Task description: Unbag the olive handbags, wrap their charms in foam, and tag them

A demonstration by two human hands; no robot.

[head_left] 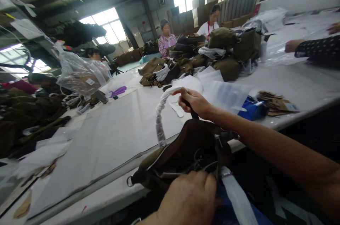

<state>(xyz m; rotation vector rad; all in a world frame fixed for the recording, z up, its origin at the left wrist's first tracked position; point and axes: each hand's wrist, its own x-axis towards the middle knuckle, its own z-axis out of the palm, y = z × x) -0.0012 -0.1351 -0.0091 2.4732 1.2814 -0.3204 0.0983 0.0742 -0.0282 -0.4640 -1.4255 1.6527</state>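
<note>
A dark olive bag with its zipper open lies tilted at the table's front edge. One of its handles, wrapped in white film, arches up on the left. Above the bag my right hand has its fingers closed round the handles. My left hand is at the near rim of the bag, fingers curled over into the opening; the fingertips are hidden. A white-wrapped strap hangs from a metal ring on the near side.
Olive bags are piled across the white table. A blue packet and brown tags lie to the right. Plastic-bagged goods stand left. People sit beyond; another person's sleeved arm reaches in at right.
</note>
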